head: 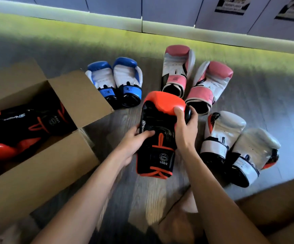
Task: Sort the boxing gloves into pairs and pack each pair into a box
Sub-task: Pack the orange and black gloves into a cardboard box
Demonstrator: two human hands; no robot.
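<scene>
left hand point(133, 140) and right hand point(185, 125), fingers curled, grip the black-orange glove point(160, 103); its mate point(37, 120) lies in the open box point(79, 92), likely its destination.

Two bare hands show, the left hand point(133, 140) and the right hand point(185, 128), each with slender fingers point(178, 110). Back from the fingers, both wrists and forearms are bare to the bottom edge of the view. Further back lies a blurred, rounded shape, possibly a knee; I cannot tell.
</scene>
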